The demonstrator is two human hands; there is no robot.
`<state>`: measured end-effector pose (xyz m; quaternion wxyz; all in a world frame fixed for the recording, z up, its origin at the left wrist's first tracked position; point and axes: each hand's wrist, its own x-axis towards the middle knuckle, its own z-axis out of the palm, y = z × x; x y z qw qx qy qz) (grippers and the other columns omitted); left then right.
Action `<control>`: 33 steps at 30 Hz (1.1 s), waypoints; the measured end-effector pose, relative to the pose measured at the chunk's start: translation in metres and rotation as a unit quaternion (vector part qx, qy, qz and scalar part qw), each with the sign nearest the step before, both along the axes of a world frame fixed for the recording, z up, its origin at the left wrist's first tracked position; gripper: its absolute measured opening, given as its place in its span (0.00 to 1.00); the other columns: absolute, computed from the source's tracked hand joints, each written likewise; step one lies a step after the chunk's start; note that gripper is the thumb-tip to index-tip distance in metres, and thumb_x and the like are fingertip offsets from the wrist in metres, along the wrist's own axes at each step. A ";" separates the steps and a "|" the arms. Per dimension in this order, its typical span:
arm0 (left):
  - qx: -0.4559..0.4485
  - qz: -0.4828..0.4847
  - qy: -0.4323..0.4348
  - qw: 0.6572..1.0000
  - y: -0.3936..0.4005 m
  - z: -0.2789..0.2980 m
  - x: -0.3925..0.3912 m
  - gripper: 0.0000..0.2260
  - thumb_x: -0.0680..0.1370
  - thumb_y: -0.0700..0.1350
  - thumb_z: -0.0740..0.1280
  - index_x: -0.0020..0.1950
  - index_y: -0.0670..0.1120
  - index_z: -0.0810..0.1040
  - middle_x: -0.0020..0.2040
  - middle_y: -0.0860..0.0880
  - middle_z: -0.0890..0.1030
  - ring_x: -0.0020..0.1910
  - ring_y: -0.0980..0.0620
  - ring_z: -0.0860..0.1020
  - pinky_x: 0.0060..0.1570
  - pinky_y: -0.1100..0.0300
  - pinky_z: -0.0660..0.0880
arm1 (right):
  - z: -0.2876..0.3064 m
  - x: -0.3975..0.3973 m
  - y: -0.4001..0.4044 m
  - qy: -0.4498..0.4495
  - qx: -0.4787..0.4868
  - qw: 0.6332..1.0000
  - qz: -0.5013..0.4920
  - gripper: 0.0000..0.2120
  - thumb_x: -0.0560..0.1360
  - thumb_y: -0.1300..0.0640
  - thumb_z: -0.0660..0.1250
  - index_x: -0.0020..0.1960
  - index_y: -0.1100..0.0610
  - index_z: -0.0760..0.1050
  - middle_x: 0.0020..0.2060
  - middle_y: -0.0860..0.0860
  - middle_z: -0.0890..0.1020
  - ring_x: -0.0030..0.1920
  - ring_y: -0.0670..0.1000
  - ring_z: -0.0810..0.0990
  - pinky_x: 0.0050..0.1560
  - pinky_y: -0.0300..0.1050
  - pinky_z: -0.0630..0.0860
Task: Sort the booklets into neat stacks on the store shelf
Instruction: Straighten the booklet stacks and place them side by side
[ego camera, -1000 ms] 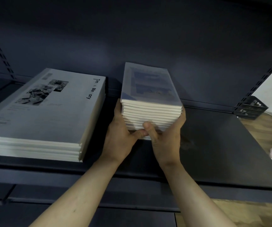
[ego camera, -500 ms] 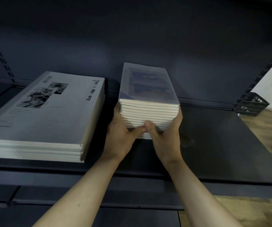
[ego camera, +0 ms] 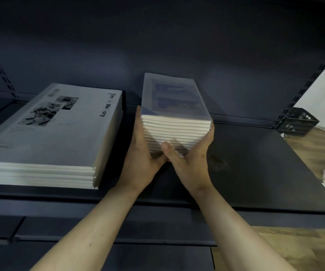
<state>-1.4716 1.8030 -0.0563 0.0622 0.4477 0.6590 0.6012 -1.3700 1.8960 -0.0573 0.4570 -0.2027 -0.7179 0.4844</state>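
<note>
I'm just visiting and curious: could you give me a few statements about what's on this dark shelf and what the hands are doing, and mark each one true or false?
1. Both hands hold the narrow stack of white booklets, the left hand on its left side and the right hand on its right. True.
2. A wider stack of large grey-white booklets lies to the left of the held stack. True.
3. The two stacks touch each other. False: a dark gap of the dark metal shelf shows between them.
4. The large stack's cover is blank. False: it bears photos and black lettering.
5. A black plastic crate sits beyond the shelf's right end. True.
</note>
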 end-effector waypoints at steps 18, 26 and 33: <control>0.028 0.062 0.126 0.990 0.001 0.007 0.004 0.46 0.77 0.48 0.71 0.79 0.54 0.36 0.81 0.48 0.45 0.79 0.58 0.47 0.66 0.79 0.56 | 0.005 0.000 -0.010 -0.003 0.098 0.990 -0.104 0.42 0.76 0.46 0.68 0.80 0.55 0.47 0.80 0.53 0.53 0.79 0.47 0.54 0.76 0.40 0.58; 0.039 0.050 0.105 0.992 -0.001 0.008 0.003 0.44 0.79 0.48 0.69 0.79 0.55 0.37 0.81 0.49 0.47 0.79 0.56 0.49 0.75 0.63 0.58 | 0.004 -0.001 -0.011 -0.055 0.170 0.967 -0.182 0.42 0.78 0.47 0.69 0.81 0.55 0.46 0.80 0.57 0.42 0.80 0.50 0.44 0.79 0.46 0.53; 0.074 0.051 -0.080 0.993 -0.008 0.009 0.003 0.37 0.82 0.53 0.60 0.76 0.65 0.33 0.80 0.59 0.46 0.78 0.62 0.50 0.76 0.45 0.56 | 0.026 -0.013 -0.025 -0.152 0.456 0.841 -0.248 0.30 0.80 0.48 0.65 0.78 0.53 0.59 0.78 0.60 0.56 0.79 0.62 0.48 0.76 0.68 0.41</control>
